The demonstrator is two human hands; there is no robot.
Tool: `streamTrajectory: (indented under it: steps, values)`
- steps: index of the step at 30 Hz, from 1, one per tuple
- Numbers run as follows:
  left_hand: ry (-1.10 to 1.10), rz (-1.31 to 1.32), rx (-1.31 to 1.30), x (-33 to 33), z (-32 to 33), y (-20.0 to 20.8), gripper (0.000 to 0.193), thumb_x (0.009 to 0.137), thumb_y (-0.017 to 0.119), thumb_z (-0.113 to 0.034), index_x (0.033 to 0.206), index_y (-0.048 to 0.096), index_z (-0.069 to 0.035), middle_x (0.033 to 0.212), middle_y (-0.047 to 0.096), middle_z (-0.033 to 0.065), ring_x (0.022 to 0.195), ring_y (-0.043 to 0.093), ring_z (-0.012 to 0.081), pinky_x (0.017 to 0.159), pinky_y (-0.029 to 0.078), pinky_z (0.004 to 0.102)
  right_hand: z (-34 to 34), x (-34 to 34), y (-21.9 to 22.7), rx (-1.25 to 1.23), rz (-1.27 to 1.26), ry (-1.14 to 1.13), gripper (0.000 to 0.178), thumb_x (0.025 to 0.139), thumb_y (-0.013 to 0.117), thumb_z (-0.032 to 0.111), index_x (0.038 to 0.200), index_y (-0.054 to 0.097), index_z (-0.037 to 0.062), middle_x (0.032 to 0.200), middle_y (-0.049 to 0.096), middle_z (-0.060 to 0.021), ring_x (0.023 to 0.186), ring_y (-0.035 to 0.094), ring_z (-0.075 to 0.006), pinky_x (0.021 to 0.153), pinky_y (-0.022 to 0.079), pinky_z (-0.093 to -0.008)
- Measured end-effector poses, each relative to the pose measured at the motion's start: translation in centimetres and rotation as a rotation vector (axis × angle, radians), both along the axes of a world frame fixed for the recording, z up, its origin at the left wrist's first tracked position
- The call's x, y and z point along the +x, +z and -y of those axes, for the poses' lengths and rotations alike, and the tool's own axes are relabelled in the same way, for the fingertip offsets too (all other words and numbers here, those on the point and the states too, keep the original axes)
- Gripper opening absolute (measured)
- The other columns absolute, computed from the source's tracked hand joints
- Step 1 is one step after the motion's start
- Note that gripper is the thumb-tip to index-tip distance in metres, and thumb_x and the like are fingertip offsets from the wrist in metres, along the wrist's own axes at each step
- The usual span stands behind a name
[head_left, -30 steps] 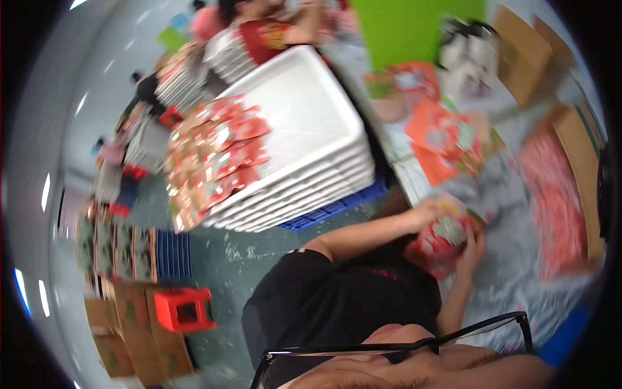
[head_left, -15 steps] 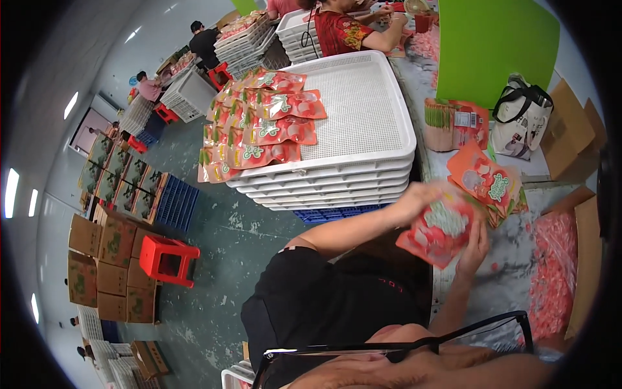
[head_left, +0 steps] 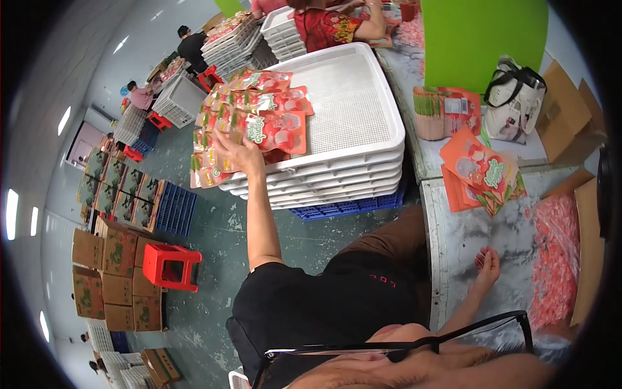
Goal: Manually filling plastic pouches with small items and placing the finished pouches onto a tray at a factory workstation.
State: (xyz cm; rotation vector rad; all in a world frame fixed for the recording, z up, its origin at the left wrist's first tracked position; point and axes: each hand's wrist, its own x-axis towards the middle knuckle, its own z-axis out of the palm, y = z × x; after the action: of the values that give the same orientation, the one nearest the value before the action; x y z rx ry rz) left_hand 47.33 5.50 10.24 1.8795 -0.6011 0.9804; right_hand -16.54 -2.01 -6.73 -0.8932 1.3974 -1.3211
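My left hand (head_left: 238, 154) is at the near left part of the white mesh tray (head_left: 346, 97), with its fingers around the left end of a red-and-orange printed pouch (head_left: 280, 131). That pouch lies over other pouches, which overlap in rows along the tray's left side. Over the grey marbled table, my right hand (head_left: 490, 267) is curled, fingertips close together. A small dark reddish spot shows at those fingers, too small to name. Further up the table, a loose fan of pouches (head_left: 483, 170) lies before an upright row of more pouches (head_left: 447, 113).
The tray tops a stack of white trays on a blue base (head_left: 350, 206). Pink wrapped pieces (head_left: 554, 266) lie at the table's right, beside a cardboard box (head_left: 586, 243). A cloth bag (head_left: 516, 100), a green panel (head_left: 483, 42), a co-worker's red sleeve (head_left: 327, 27) and a red stool (head_left: 170, 266) are around.
My left hand has carried the pouch from above the table leftward onto the tray's rows. My right hand has let go of it and lowered toward the table.
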Motion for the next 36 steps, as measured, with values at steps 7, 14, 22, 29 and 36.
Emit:
streamTrajectory:
  steps: [7, 14, 22, 29, 36]
  values:
    - [-0.207, 0.185, 0.995, -3.3, 5.4, -1.9, 0.063, 0.09, 0.057, -0.044, 0.149, 0.043, -0.024, 0.162, 0.025, 0.0073, 0.15, 0.017, 0.0371, 0.117, 0.014, 0.0626, -0.5, -2.5, -1.3, -0.008, -0.056, -0.179, 0.023, 0.099, 0.06, 0.018, 0.112, 0.068, 0.0005, 0.093, 0.069, -0.0042, 0.077, 0.064, -0.0112, 0.07, 0.053, -0.0257]
    - [-0.23, -0.158, 1.392, -2.9, 7.3, 0.1, 0.06, 0.083, 0.068, -0.04, 0.139, 0.057, -0.021, 0.161, 0.029, 0.0087, 0.149, 0.022, 0.0334, 0.113, 0.015, 0.068, -2.6, -4.7, -1.4, -0.344, -0.893, -0.405, 0.028, 0.092, 0.067, 0.015, 0.117, 0.066, 0.0032, 0.115, 0.065, -0.0148, 0.109, 0.061, -0.0287, 0.093, 0.048, -0.0401]
    - [-1.385, -0.038, 0.532, -33.1, 20.9, -2.5, 0.025, 0.087, 0.069, -0.025, 0.081, 0.065, -0.001, 0.079, 0.065, 0.0166, 0.075, 0.064, 0.0302, 0.068, 0.049, 0.0397, 3.1, -1.5, -2.5, -0.253, -1.434, -0.116, 0.051, 0.089, 0.067, 0.032, 0.135, 0.056, 0.0118, 0.149, 0.042, -0.0169, 0.135, 0.038, -0.0405, 0.11, 0.029, -0.0609]
    - [-1.406, -0.092, 0.793, -48.9, 27.2, -9.7, 0.053, 0.083, 0.068, -0.045, 0.1, 0.058, 0.004, 0.101, 0.065, 0.024, 0.094, 0.063, 0.0407, 0.081, 0.05, 0.0476, 7.3, -14.7, -4.2, 0.069, -1.744, -0.34, 0.047, 0.096, 0.053, 0.029, 0.14, 0.052, 0.0165, 0.155, 0.033, -0.0158, 0.141, 0.029, -0.0444, 0.115, 0.019, -0.0621]
    - [-1.509, -0.141, 0.848, -48.1, 28.2, -13.2, 0.043, 0.087, 0.06, -0.032, 0.107, 0.058, 0.006, 0.106, 0.063, 0.0275, 0.105, 0.06, 0.0431, 0.087, 0.048, 0.0531, 11.1, -33.3, 4.2, 0.271, -1.467, -0.691, 0.069, 0.093, 0.05, 0.058, 0.148, 0.042, 0.0173, 0.16, 0.027, -0.0149, 0.144, 0.023, -0.0473, 0.116, 0.017, -0.0633]
